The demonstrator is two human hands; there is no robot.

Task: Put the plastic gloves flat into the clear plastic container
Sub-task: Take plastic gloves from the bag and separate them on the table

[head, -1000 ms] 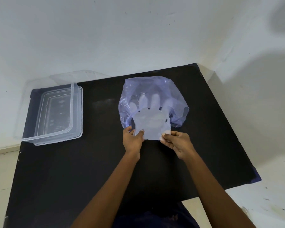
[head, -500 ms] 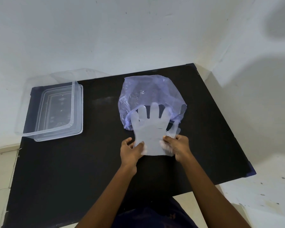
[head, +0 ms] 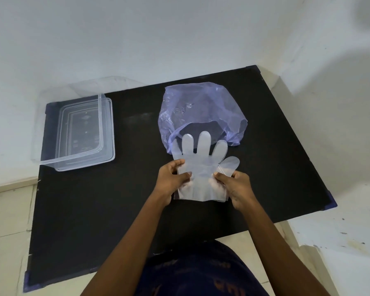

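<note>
white walls corner black table.

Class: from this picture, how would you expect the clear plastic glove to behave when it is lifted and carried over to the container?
The glove is probably very floppy: it is thin see-through film, and both the left hand and right hand pinch it to keep it spread. It looks very light, so it may flutter or fold. Its smooth film may be slippery.
</note>
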